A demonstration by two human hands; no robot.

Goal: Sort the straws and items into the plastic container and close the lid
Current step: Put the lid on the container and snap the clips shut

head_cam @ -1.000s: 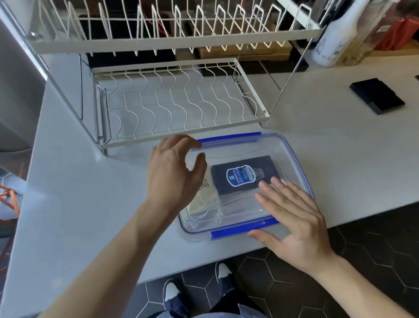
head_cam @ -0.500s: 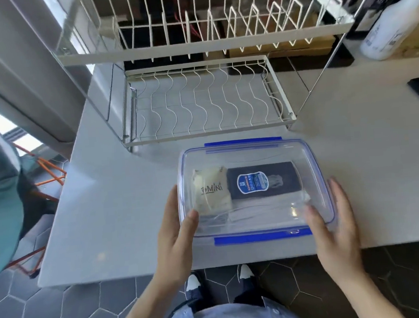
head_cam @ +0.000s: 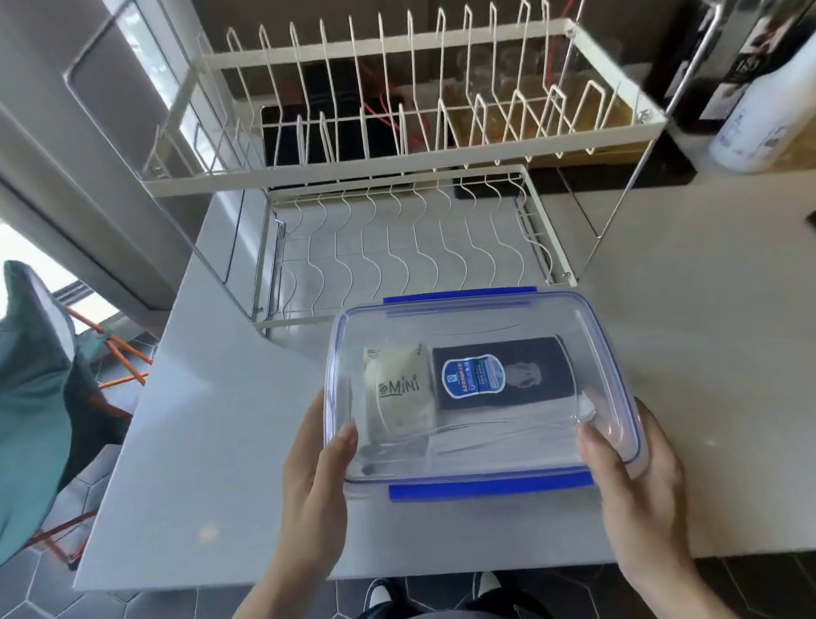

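left hand (head_cam: 312, 483): clasps the near-left corner of the container, thumb lying on the lid, the other fingers hidden down the side wall.
right hand (head_cam: 638, 467): clasps the near-right corner the same way, thumb on top of the lid.
container (head_cam: 599, 343): clear plastic, on the counter (head_cam: 719, 382) close to its near edge, long axis running left to right, held between the two hands.
lid (head_cam: 470, 324): seated on the container; whether the blue clasps are snapped down I cannot tell.
near clasp (head_cam: 491, 486): lies between the two hands, equally close to both, so probably next to be pressed.
far clasp (head_cam: 458, 296): along the far edge, just before the dish rack (head_cam: 399, 163).
contents: a cream packet (head_cam: 398, 393) at left, a dark packet (head_cam: 504, 374) beside it, clear straws (head_cam: 504, 436) along the near side.
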